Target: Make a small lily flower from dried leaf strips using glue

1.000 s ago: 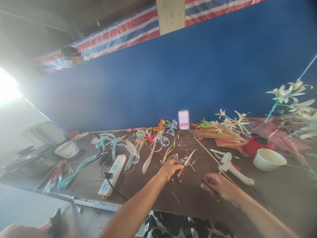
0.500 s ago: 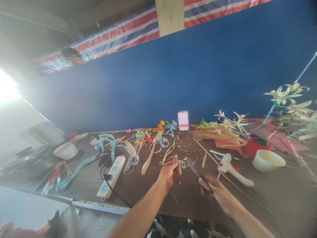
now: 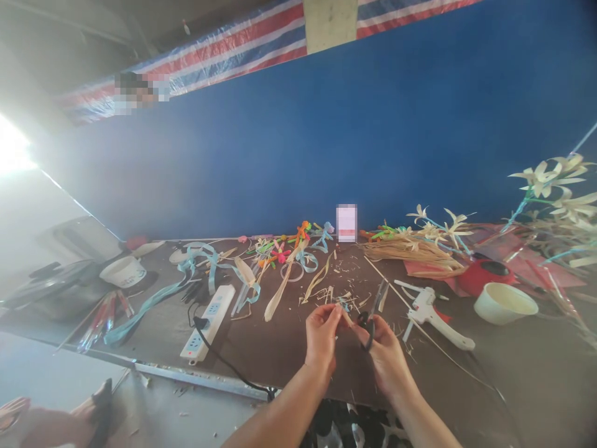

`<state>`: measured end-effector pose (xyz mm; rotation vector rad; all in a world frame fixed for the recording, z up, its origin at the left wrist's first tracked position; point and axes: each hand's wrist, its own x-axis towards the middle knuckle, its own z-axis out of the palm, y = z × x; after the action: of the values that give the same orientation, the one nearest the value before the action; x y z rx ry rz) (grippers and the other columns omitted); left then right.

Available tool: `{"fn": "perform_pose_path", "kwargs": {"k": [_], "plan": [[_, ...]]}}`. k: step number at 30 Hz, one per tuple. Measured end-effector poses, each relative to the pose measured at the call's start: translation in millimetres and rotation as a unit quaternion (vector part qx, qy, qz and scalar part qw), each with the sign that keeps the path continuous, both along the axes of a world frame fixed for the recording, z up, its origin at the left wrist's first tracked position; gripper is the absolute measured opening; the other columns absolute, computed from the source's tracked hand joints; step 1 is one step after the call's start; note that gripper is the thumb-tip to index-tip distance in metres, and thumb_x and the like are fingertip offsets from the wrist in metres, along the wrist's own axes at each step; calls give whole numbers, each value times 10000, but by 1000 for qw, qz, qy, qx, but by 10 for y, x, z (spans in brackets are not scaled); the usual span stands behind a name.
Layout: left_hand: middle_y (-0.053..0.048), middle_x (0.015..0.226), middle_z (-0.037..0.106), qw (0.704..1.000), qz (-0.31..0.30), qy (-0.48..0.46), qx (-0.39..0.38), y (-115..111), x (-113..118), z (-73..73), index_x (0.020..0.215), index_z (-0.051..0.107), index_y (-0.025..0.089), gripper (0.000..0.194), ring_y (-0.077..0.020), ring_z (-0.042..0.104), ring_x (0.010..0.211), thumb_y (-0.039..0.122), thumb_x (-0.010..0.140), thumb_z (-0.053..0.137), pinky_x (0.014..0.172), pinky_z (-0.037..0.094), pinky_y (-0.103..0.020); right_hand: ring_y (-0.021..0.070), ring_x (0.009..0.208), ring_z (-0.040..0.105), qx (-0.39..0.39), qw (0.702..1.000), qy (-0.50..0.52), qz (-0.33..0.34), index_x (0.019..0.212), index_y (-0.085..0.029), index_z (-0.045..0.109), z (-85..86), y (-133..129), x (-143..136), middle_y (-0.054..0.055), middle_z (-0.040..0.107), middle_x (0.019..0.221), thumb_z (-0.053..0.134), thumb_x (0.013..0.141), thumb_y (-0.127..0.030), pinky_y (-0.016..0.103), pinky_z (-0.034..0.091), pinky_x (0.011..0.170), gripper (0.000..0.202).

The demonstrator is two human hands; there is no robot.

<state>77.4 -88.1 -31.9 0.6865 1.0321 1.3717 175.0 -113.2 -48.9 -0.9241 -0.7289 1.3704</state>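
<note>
Over the dark tabletop, my left hand [image 3: 323,339] is closed in a pinch on a small pale strip [image 3: 346,318], perhaps corn husk. Black-handled scissors [image 3: 366,328] sit in my right hand [image 3: 386,353], their blades pointing up and away from the strip. The fingertips of that hand are close to the strip's other end; whether they pinch it too is unclear. Pale and blue scraps [image 3: 346,302] lie just beyond both hands. A white glue gun [image 3: 431,317] rests on its side right of my right hand.
A white power strip [image 3: 208,325] with a black cord lies at left, near a trailing blue ribbon [image 3: 153,308]. A cream bowl [image 3: 505,303] and pale husk flowers [image 3: 541,180] are at right. Long dried husks [image 3: 410,258] lie along the back. Another person's hand [image 3: 13,410] shows lower left.
My right hand has moved left and in to my left hand. The scissors have swung from pointing up-left to pointing up-right. The strip now spans between the hands.
</note>
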Motion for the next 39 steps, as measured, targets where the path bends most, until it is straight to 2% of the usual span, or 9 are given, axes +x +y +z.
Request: {"fn": "perform_pose_path", "kwargs": {"k": [7,12,15,21,27,31,34,36,39], "plan": [[-19,575,602,1000,-11,17,-1,-47,-23,0,688,587,124,220,-99,536,523,325,625,653,501,396,-191,180,743,566,-7,997,-77,4,814,-213,441,-46,-15,31,9,585,758,634,649,-353,268,432,658,289],[-27,647,607,997,-76,4,-25,-73,-63,-21,765,606,126,259,-104,540,558,321,606,667,499,400,-192,162,684,558,6,994,-111,-7,789,-217,423,-38,-4,55,-7,558,704,648,633,-316,258,431,626,291],[-25,624,593,990,-131,14,-49,-75,-77,-22,712,610,108,241,-101,528,544,279,565,697,498,405,-196,150,652,548,20,989,-144,-20,772,-216,413,0,2,78,-8,549,695,647,628,-289,242,426,599,284],[-10,550,558,985,-152,11,-82,-47,-97,-45,607,569,111,230,-94,498,466,285,536,702,440,387,-203,126,615,529,46,979,-198,-17,744,-220,396,-3,33,127,-28,520,677,656,608,-252,235,422,591,296],[-17,559,567,980,-186,21,-71,-44,-94,-30,606,566,115,226,-99,505,475,300,557,686,430,374,-193,130,599,510,49,976,-213,-3,742,-222,379,-62,42,145,-25,502,665,651,620,-326,239,425,578,316],[-23,619,575,987,-154,29,-20,-17,-134,74,626,568,125,215,-113,524,569,314,593,665,450,393,-186,151,684,517,47,968,-244,30,798,-211,420,58,-55,224,5,534,727,616,646,-385,238,420,629,303],[-24,645,575,990,-136,35,-6,24,-197,165,623,556,133,237,-124,534,610,342,592,664,439,390,-178,149,668,503,38,950,-292,100,774,-196,450,132,-149,312,4,531,712,589,653,-426,227,405,593,295],[-25,643,575,991,-132,22,-9,48,-229,203,622,546,136,250,-131,542,617,352,587,666,438,392,-182,147,643,494,22,937,-316,146,746,-187,462,139,-199,356,-1,523,684,577,649,-450,223,392,563,303],[-20,635,570,990,-136,3,-22,64,-238,223,631,538,142,242,-132,544,625,344,590,666,443,396,-184,144,622,481,-1,926,-337,171,716,-180,472,104,-249,382,-7,513,656,588,625,-457,224,382,552,314]]}}
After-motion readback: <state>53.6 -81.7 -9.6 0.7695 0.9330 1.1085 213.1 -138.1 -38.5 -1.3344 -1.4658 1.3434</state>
